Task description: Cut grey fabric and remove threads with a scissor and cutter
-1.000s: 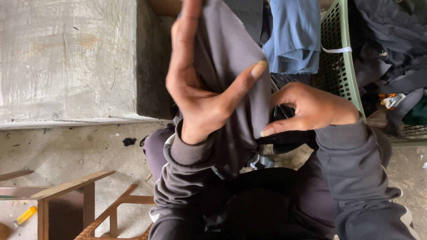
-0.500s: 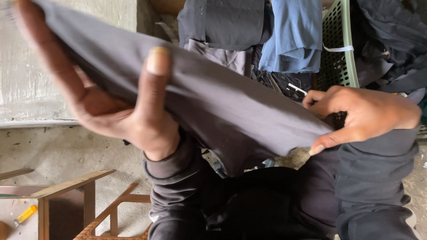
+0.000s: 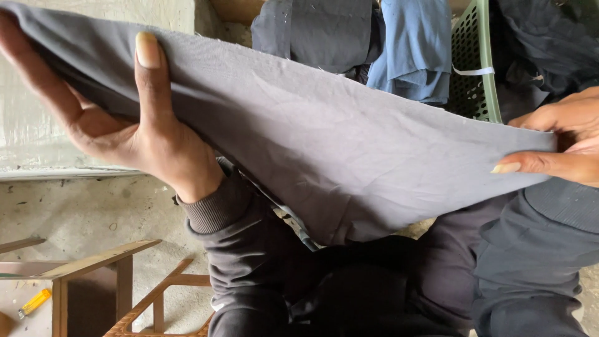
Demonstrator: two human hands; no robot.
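Grey cloth [image 3: 324,150] spans the frame, upper left to right edge, pulled taut; left hand [image 3: 118,125] pinches its upper-left end, thumb on top; right hand [image 3: 555,146] pinches the right corner; advice: keep tension even, grip at the edges.

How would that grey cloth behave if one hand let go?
The grey cloth would probably flop down: it sags and creases between the left hand and right hand. It looks thin and light. Its matte weave likely grips rather than slips.
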